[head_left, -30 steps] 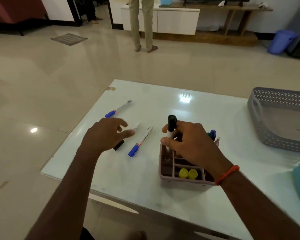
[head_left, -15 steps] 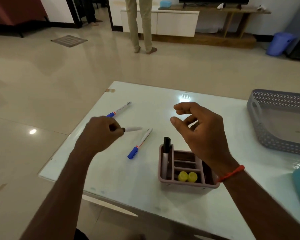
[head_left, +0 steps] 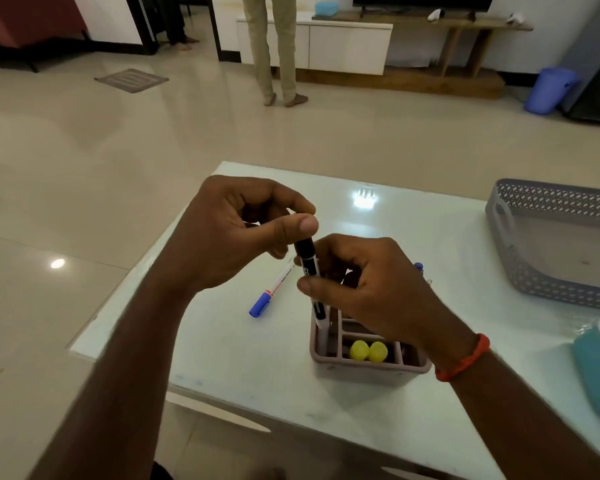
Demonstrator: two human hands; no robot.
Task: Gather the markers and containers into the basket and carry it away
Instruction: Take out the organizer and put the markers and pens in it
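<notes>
1. The step in hand, as I judge it, is loading a loose marker into the pink organiser (head_left: pixel 368 367), which stands near the table's (head_left: pixel 243 368) front edge; both hands meet just above its left compartments.
2. The left hand (head_left: pixel 229 237) pinches the top of the black-capped marker (head_left: pixel 305 258) between thumb and fingertips. The right hand (head_left: pixel 368 289) has thumb and fingers closed on the same marker lower down, steadying it upright over the organiser's left front slot, where its lower end sits at or just inside the rim.
3. Two yellow caps (head_left: pixel 368 350) show in a front compartment, and a blue tip pokes up behind the right hand.
4. One blue-capped marker (head_left: pixel 271 292) lies flat on the table, left of the organiser and well apart from the hands.
5. The grey basket (head_left: pixel 520 271) sits at the table's right edge, nothing visible inside it. A teal container (head_left: pixel 596 372) lies at the right front corner.
6. Next, I judge, the marker needs lowering straight into the slot and releasing; then the blue-capped marker must be collected, and the organiser and teal container lifted into the basket.
</notes>
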